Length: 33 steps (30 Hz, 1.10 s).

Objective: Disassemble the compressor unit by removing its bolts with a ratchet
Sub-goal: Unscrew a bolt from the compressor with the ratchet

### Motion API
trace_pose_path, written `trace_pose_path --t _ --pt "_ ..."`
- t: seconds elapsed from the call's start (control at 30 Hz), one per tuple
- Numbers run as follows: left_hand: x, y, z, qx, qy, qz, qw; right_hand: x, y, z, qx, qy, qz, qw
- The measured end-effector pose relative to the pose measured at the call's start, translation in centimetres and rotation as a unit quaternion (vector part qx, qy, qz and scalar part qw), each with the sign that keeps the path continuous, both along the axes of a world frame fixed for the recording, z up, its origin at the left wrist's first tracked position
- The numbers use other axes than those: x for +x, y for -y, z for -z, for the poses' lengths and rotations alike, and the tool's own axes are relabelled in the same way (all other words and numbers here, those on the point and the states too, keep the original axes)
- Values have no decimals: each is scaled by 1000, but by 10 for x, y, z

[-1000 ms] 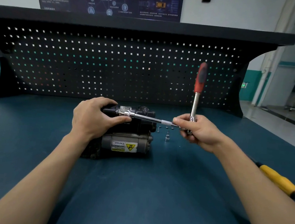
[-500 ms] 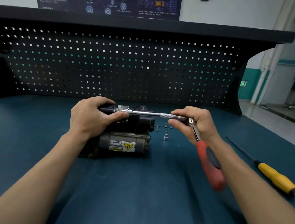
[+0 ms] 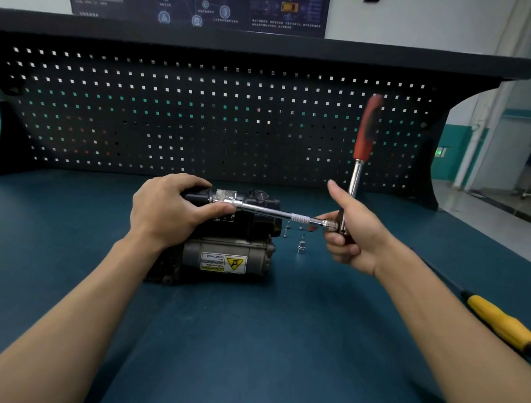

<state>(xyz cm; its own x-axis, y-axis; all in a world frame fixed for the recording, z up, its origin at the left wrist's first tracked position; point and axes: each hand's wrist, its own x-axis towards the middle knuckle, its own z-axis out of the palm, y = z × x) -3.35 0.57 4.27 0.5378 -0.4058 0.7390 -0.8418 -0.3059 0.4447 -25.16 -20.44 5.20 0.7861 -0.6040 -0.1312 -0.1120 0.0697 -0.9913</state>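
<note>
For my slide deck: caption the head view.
Left hand grips the compressor; right hand holds the ratchet, handle pointing up.

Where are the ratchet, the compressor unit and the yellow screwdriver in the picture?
ratchet [image 3: 365, 136], head view, on its red handle.
compressor unit [image 3: 256, 255], head view, on its grey motor body.
yellow screwdriver [image 3: 499, 324], head view, on its yellow handle.

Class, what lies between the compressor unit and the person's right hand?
Head view: a chrome extension bar bridges the black-and-grey compressor unit and right hand; beneath it, a small silver socket and loose bolts sit on the blue bench.
</note>
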Motion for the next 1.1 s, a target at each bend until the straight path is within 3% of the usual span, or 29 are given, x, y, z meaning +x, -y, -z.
trace_pose_path --t 0.17,0.27,0.43,0.53,0.63,0.73,0.8,0.83,1.03,1.1 --pt "1 0 0 2 -2 -1 1000 -3 0 -1 96 -2 -35 995" --pt "1 0 0 4 -1 -3 1000 -3 2 -1 102 2 -40 994" --pt "0 -1 1 2 -10 -1 1000 0 4 3 -6 14 -29 999" --pt "-1 -2 0 1 -10 3 1000 -2 7 7 -161 68 -10 985" --pt "-1 -3 0 1 -13 10 1000 -2 12 13 -374 113 -3 920" --pt "-1 -3 0 -4 -24 11 1000 -2 15 16 -548 199 39 812" --pt "-1 -2 0 -6 -31 10 999 0 17 17 -627 232 71 741" --pt "-1 -2 0 -7 -34 9 999 0 19 18 -644 235 81 724" --pt "-1 0 1 -9 -46 5 999 2 20 22 -619 216 78 751" --pt "-1 0 0 -9 -47 8 999 2 18 23 -565 217 53 794"
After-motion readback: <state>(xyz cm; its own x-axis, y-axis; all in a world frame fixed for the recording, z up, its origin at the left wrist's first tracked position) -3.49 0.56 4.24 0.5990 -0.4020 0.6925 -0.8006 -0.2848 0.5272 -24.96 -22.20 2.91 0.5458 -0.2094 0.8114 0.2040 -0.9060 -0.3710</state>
